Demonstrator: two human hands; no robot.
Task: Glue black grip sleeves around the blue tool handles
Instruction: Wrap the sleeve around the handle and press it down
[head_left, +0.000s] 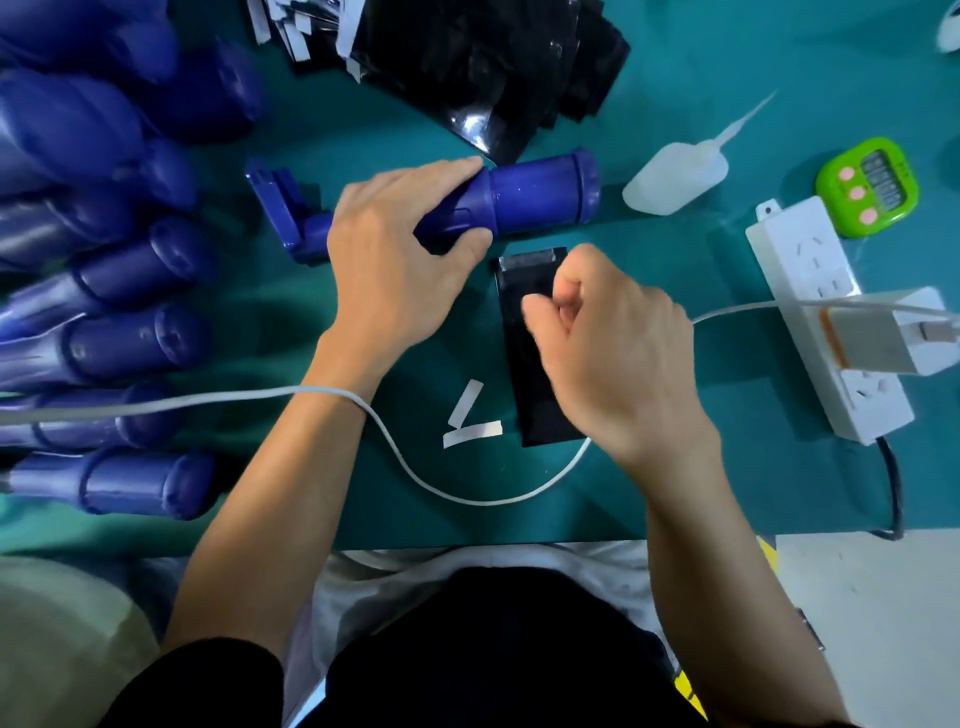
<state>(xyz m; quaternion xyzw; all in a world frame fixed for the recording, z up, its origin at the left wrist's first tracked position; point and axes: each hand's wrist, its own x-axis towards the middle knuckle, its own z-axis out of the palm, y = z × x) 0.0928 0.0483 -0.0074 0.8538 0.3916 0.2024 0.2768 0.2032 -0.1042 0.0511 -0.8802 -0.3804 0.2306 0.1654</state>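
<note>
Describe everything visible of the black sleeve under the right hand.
The black sleeve is a flat, glossy rectangular sheet lying on the green mat, lengthwise away from the person, far end near the blue handle, with a paler strip across that end. The right hand covers its right side, fingers curled; what they grip is unclear.

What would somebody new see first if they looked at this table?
Probably the big blue tool handle in the middle, gripped by the left hand. Just below it the right hand curls its fingers over a flat black grip sleeve. A row of matching blue handles lies along the left edge, and a bright green timer sits at the far right.
</note>
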